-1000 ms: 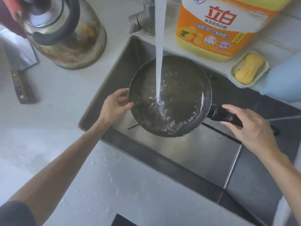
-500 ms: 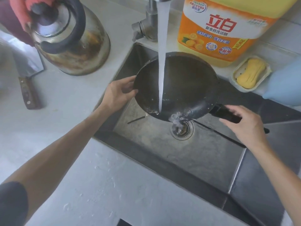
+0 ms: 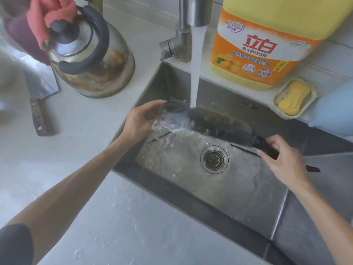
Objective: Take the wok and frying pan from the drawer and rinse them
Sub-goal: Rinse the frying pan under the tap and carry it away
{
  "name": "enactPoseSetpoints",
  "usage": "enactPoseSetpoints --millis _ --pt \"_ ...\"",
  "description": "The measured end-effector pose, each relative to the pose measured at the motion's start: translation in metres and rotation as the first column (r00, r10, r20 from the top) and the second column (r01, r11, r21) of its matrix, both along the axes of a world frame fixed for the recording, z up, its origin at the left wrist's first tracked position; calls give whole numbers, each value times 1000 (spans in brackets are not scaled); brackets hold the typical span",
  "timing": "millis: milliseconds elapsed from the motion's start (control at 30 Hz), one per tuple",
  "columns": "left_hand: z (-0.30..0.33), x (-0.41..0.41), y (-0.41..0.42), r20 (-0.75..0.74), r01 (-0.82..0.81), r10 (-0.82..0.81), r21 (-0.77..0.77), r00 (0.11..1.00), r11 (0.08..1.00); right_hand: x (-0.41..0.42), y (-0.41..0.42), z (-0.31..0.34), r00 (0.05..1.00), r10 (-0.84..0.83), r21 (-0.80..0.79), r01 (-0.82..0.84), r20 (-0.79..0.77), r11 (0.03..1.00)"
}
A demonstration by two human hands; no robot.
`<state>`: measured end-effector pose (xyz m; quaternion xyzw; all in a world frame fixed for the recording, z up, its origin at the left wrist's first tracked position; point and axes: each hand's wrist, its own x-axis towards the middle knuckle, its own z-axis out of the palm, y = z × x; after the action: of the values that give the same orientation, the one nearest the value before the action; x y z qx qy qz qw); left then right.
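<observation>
A black frying pan (image 3: 219, 124) hangs over the steel sink (image 3: 246, 190), tipped steeply away so that I see its underside. Water from the tap (image 3: 184, 25) strikes its upper rim and splashes down the left side. My left hand (image 3: 142, 119) grips the rim at the pan's left. My right hand (image 3: 284, 159) holds the dark handle, whose tip sticks out past my fingers. No wok is in view.
A stained steel kettle (image 3: 91, 58) with a pink cloth on its lid stands on the counter at left, next to a cleaver (image 3: 39, 104). Behind the sink are a big yellow detergent jug (image 3: 265, 41), a soap dish (image 3: 294, 98) and a pale blue object (image 3: 334, 111). The drain (image 3: 214, 158) is uncovered.
The pan went from lying level and full of water to tipped over edge-up, emptying into the sink. Both hands stayed on rim and handle and dropped lower in the sink.
</observation>
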<state>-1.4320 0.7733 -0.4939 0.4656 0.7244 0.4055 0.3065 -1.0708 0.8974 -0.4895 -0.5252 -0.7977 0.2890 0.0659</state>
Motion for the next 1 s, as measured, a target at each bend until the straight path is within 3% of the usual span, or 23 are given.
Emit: enactPoseSetpoints --millis 167,267,433,567,667,833,1000 --pt "1 -4 -1 81 99 -90 -122 993 987 -5 -2 7 1000 -22 76 24 -20 997" --pt "8 -4 0 289 187 -138 -149 947 971 -5 0 4 997 -40 45 43 -70 998" --pt "19 -13 6 584 187 -67 -147 809 971 -3 5 -4 976 -64 -155 32 -206 987" --pt "22 -13 13 480 119 -36 -143 877 983 -5 -5 -15 949 -122 -272 40 -292 961" --pt "22 -17 17 524 107 -23 -131 851 986 -6 -14 -26 935 -166 -282 75 -314 957" --pt "17 -26 7 621 215 -118 -82 775 973 -2 -16 -35 922 -176 -224 102 -345 969" --pt "25 -29 5 488 335 -246 -103 837 937 3 -8 -43 910 -204 -303 92 -361 948"
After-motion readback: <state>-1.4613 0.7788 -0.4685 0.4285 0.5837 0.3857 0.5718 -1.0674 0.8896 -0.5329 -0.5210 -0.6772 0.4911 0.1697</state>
